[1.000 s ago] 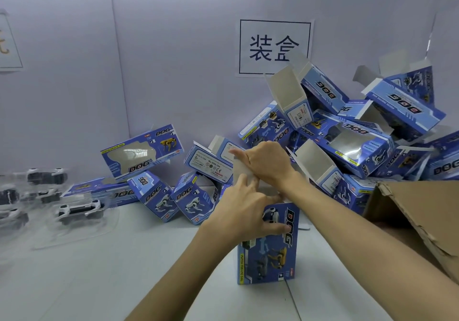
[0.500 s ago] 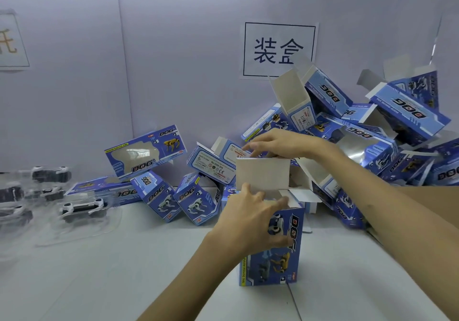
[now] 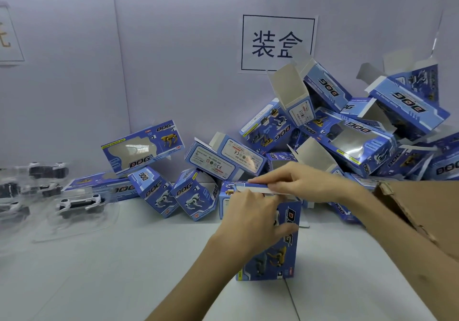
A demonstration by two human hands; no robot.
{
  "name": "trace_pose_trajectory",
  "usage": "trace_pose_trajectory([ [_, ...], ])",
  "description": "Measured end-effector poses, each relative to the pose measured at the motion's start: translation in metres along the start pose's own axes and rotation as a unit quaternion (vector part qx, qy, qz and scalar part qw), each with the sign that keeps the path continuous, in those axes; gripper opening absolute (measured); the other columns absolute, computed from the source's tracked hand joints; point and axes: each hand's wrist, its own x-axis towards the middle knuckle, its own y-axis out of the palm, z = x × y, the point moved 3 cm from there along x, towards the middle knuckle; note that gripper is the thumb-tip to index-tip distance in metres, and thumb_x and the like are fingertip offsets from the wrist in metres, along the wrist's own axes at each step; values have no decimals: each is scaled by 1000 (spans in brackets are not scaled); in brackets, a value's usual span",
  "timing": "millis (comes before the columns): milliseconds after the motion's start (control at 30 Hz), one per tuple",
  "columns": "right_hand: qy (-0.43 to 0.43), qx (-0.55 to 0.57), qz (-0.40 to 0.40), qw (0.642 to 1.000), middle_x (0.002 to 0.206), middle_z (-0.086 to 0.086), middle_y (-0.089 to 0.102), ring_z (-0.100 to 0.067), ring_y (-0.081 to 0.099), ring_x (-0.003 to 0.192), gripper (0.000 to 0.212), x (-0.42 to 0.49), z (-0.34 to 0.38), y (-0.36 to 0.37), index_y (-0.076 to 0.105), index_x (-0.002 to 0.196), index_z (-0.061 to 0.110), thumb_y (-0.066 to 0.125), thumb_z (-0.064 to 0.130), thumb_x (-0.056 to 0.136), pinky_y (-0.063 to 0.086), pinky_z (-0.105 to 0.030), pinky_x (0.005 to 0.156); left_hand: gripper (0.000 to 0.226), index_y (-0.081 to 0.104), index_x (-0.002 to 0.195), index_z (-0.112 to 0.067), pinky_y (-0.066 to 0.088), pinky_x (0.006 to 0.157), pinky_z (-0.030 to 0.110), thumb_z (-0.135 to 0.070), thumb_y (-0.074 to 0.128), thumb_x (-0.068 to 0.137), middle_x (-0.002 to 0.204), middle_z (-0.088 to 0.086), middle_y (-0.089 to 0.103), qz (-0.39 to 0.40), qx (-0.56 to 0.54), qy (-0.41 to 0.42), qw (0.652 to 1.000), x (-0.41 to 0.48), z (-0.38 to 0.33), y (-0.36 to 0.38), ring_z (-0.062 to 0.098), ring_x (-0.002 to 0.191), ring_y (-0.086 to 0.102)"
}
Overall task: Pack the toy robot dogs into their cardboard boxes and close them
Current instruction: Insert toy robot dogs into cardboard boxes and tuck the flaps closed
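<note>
So we have one blue box (image 3: 280,258) standing upright on the white table (image 3: 124,271), just in front of us. Our left hand (image 3: 248,218) grips it from the side, fingers wrapped round and thumb across the printed front. Our right hand (image 3: 298,184) lies over the top, fingers nearly straight, pressing the white flap (image 3: 260,191) down. Behind sits a heap of boxes (image 3: 347,141); toy dogs (image 3: 79,204) in clear trays lie far left.
</note>
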Motion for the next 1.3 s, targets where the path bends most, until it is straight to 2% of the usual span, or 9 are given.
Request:
trace_pose_trajectory([
  [100,-18,95,-47,994,122,21,67,1,59,118,36,-11,-10,16,62,132,38,49,19,104,47,-27,104,54,48,137,-33,38,79,34,-65,43,93,106,-3,69,-19,0,-19,1000,-5,-2,5,19,97,61],
  [167,-34,107,-70,991,126,21,66,1,59,119,34,-15,-12,19,64,129,38,51,20,104,48,-23,102,48,50,135,-33,40,94,34,-58,44,95,116,-6,67,-38,-31,-30,998,-13,-2,7,18,107,57],
  [300,-48,89,-106,989,124,19,67,1,60,118,33,-15,-12,16,68,124,41,57,21,100,51,-24,100,29,65,119,-27,40,106,33,-37,53,94,117,-15,64,-128,-224,-72,963,-36,6,10,10,114,50],
  [433,-55,58,-125,989,122,19,68,3,58,121,34,-14,-9,17,70,122,37,59,14,99,48,-24,103,15,69,93,-32,22,118,40,-35,56,87,124,-18,61,-204,-190,-96,956,-60,4,19,9,127,48],
  [500,-61,42,-131,989,122,18,68,6,57,121,35,-14,-7,17,71,121,33,61,10,97,48,-21,103,13,69,88,-35,20,117,48,-37,57,83,126,-16,62,-210,-150,-98,961,-67,0,21,14,128,47],
  [633,-74,18,-133,988,126,17,66,9,54,123,37,-16,-5,18,70,122,30,61,5,96,46,-15,100,14,69,86,-37,16,117,47,-40,56,81,131,-15,60,-196,-137,-102,966,-69,-1,21,15,126,47],
  [833,-84,8,-112,990,124,26,62,12,50,124,44,-19,-4,17,66,120,40,59,3,97,44,-9,96,16,70,85,-32,33,109,51,-38,54,85,128,-14,62,-188,-155,-101,965,-68,4,16,14,123,47],
  [1133,-75,38,-102,991,119,29,66,11,54,120,36,-17,-9,12,72,118,32,60,5,97,45,-7,92,21,73,82,-25,42,106,51,-33,54,84,127,-8,66,-221,-172,-68,958,-72,7,12,17,122,51],
  [1300,-77,20,-115,990,117,29,67,8,55,121,37,-17,-6,14,71,115,38,64,8,95,51,-16,93,21,74,82,-27,42,107,50,-35,55,84,127,-10,67,-224,-166,-59,959,-74,9,10,20,122,57],
])
